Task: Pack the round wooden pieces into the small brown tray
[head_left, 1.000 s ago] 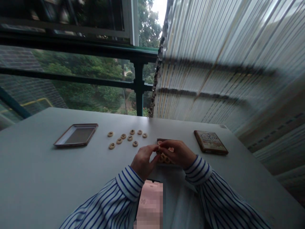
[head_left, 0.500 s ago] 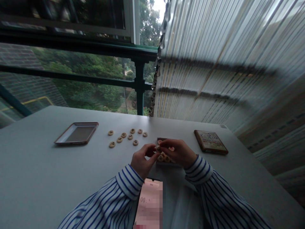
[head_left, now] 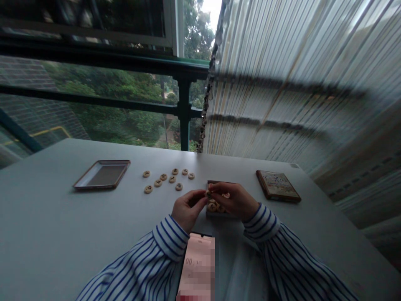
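Note:
My left hand (head_left: 187,209) and my right hand (head_left: 235,201) meet over a small dark box (head_left: 216,184) that holds several round wooden game pieces (head_left: 214,207). Both hands are curled, and their fingertips pinch one round wooden piece (head_left: 208,194) between them above the box. Both sleeves are white with blue stripes. Several more round pieces (head_left: 169,179) lie loose on the white table (head_left: 56,225), to the left of the box.
An empty brown tray (head_left: 102,174) lies at the far left of the table. A brown box lid with a printed top (head_left: 277,185) lies at the right. A phone (head_left: 197,267) stands below my hands. A window railing and vertical blinds are behind the table.
My hands have stayed over the box with only small finger movements around the piece. The loose pieces, tray and lid have not moved.

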{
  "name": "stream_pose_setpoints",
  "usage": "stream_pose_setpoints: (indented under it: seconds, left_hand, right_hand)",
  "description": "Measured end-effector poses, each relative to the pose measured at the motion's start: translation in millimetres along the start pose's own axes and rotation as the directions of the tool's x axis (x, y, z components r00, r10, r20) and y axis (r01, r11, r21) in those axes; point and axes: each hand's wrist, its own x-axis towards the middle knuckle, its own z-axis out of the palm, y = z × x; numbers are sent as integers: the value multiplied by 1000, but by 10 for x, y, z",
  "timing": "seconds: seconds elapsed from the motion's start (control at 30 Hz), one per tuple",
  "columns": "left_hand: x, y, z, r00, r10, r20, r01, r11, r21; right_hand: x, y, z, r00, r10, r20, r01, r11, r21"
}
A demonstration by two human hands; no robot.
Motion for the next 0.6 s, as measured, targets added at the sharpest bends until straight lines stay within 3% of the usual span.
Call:
stream_pose_setpoints:
  seconds: [0.23,0.6]
  left_hand:
    - [-10,62,6,996,-90,-21,89,995,-47]
    - [10,95,-3,988,-125,-93,120,991,-64]
  right_hand:
    - [-1,-64,-18,1000,-3,14,3,1000,-15]
    - [-18,-70,-24,997,-52,59,58,993,-105]
